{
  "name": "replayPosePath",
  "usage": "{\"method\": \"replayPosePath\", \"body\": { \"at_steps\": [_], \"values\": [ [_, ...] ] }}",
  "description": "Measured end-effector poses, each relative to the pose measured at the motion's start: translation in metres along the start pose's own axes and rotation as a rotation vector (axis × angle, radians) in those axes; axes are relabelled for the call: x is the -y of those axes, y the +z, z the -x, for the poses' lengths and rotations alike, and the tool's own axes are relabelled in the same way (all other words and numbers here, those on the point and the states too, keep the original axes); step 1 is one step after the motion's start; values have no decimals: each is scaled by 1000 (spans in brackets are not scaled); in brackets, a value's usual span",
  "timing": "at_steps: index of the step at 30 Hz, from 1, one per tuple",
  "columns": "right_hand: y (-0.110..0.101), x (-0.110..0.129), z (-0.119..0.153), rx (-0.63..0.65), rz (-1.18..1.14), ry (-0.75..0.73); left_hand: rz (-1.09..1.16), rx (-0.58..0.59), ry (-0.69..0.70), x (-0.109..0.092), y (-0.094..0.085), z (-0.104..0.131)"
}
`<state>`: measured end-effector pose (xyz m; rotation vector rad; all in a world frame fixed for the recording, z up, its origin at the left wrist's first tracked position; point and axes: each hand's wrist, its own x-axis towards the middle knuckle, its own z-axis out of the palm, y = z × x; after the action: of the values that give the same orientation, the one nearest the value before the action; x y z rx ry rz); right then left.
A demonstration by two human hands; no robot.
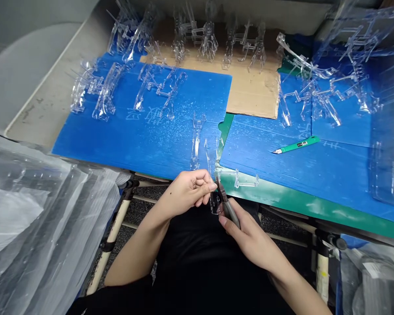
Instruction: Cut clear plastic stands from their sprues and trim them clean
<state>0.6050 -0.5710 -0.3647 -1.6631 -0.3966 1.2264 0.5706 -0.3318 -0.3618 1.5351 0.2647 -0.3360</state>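
Observation:
My left hand [192, 192] is closed around a clear plastic part [212, 153], pinching it near the table's front edge. Grey-handled cutting pliers [229, 211] are in my right hand [246, 232], their jaws up against the same part. A thin clear sprue piece [237, 178] extends right from beside the plier tips over the green mat. Just left of the held part, another clear part [196, 142] lies lengthwise on the blue sheet [124, 135].
Clear molded parts on sprues [98, 92] lie at the back left, more on cardboard [252, 96] and at the right [311, 92]. A green cutter [297, 145] lies right of centre. Plastic bags [36, 210] fill the left, with a clear bin [389, 166] at the right.

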Motion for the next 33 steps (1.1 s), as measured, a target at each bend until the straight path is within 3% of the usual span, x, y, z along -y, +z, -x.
{"method": "replayPosePath", "body": {
  "at_steps": [18, 25, 29, 33],
  "values": [
    [-25, -14, 2, 84, -91, -24, -116, 95, -37, -13, 13, -18],
    [-26, -27, -10, 110, -450, 6, -145, 127, -107, -24, 18, -38],
    [-23, -28, -16, 88, -687, 12, -360, 162, -174, -33, 18, -52],
    [-37, -25, -14, 84, -769, -13, -740, 136, -193, -42, 10, -89]
  ]
}}
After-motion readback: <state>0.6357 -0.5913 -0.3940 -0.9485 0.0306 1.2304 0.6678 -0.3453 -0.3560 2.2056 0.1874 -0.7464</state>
